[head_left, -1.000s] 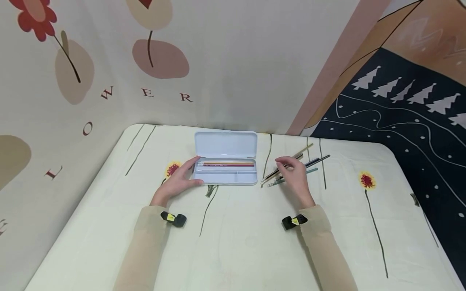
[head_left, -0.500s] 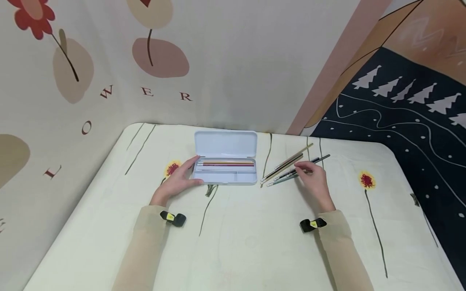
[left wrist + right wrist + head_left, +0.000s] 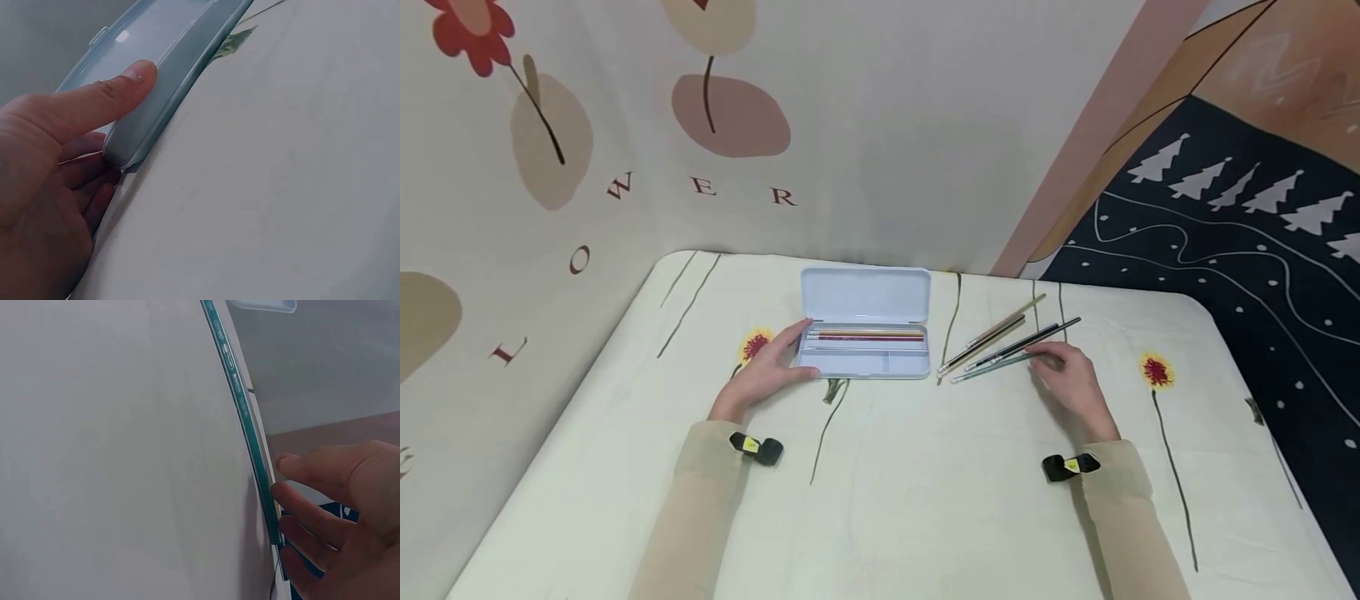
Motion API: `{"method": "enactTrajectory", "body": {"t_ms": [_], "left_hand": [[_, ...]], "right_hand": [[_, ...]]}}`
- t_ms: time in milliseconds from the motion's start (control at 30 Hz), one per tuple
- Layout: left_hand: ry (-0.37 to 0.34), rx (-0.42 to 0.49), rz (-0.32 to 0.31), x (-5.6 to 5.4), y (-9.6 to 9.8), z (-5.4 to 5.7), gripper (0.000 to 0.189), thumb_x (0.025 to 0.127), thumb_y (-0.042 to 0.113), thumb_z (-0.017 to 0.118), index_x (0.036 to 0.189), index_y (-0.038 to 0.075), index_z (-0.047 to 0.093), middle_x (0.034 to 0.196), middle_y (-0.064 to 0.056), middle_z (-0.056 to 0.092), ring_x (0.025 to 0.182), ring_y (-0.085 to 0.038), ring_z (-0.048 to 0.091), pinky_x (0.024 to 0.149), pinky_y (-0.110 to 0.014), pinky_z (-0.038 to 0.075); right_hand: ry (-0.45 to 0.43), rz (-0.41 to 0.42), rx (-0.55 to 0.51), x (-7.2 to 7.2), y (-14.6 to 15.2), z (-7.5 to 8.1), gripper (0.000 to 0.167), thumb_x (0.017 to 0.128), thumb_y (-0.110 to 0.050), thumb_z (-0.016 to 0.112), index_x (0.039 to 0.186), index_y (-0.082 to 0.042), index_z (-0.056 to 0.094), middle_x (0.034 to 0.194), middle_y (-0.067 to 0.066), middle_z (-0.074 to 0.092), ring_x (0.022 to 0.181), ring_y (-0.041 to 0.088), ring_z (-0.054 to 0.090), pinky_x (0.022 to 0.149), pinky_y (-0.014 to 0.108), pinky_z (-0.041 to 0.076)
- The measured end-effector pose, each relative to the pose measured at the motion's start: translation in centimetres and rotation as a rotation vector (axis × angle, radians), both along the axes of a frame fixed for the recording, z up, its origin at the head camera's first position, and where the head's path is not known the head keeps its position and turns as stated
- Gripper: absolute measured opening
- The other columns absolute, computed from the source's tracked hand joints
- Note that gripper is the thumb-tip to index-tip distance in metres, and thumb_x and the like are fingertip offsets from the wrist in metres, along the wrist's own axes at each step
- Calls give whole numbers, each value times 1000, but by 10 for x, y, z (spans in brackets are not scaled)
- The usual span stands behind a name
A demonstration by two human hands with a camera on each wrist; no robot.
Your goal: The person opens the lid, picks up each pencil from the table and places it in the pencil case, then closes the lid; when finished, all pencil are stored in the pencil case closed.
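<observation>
An open light-blue pencil case (image 3: pixel 842 364) lies on the table, its lid tipped back. Several pencils (image 3: pixel 868 337) are in its upper compartment. My left hand (image 3: pixel 760 379) holds the case at its left end. In the left wrist view, the thumb lies over the rim and the fingers bend around the corner of the case (image 3: pixel 140 128). To the right, a loose group of dark, gold and teal pencils lies slanted. My right hand (image 3: pixel 1071 379) is at the far end of the teal pencil (image 3: pixel 250 428), thumb and fingers apart; whether they touch it, I cannot tell.
The table has a white cloth (image 3: pixel 910 492) printed with flowers and stems. A patterned curtain (image 3: pixel 910 167) hangs close behind the case. Dark (image 3: pixel 1037 335) and gold pencils (image 3: pixel 1009 321) cross and overlap beyond the teal one.
My right hand has moved right and slightly nearer, from above the middle of the pencils to the teal pencil's end. The left hand stays on the case.
</observation>
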State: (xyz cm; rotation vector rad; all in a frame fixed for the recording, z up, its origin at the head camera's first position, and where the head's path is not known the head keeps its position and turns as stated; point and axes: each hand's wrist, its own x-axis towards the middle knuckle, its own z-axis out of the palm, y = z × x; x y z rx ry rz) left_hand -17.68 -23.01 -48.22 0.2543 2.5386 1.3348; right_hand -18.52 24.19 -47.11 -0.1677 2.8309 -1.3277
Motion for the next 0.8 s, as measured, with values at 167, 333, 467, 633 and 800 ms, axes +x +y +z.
{"method": "enactTrajectory", "body": {"t_ms": [167, 333, 467, 633, 800], "left_hand": [[8, -5, -3, -1, 0, 0, 94, 81, 28, 79, 154, 10, 23, 157, -16, 20, 144, -34, 14, 114, -53, 15], [11, 8, -8, -2, 1, 0, 94, 81, 28, 80, 154, 10, 23, 157, -17, 20, 144, -35, 14, 114, -53, 15], [13, 11, -12, -2, 0, 0, 95, 81, 28, 80, 154, 9, 23, 157, -17, 20, 144, -35, 14, 114, -53, 15], [15, 10, -18, -2, 0, -1, 94, 81, 27, 79, 154, 9, 23, 157, -18, 20, 144, -36, 14, 114, -53, 15], [17, 10, -18, -1, -1, -2, 93, 82, 26, 79, 154, 8, 23, 157, -18, 20, 144, -36, 13, 114, -53, 15]], "right_hand": [[17, 23, 13, 0, 9, 0, 23, 89, 4, 61, 110, 6, 66, 116, 27, 60, 119, 43, 47, 102, 56, 35], [67, 19, 27, -1, 17, -2, 22, 85, 8, 62, 107, 8, 67, 113, 29, 61, 114, 44, 49, 96, 58, 40], [76, -27, 57, -2, 25, -3, 22, 85, 8, 63, 107, 8, 68, 114, 30, 60, 116, 46, 45, 99, 60, 34], [65, -73, 69, -1, 31, -4, 22, 85, 9, 62, 107, 9, 67, 113, 31, 59, 118, 47, 40, 101, 61, 25], [51, -78, 73, -1, 33, -3, 17, 85, 8, 62, 102, 9, 68, 110, 31, 59, 116, 47, 38, 97, 62, 25]]}}
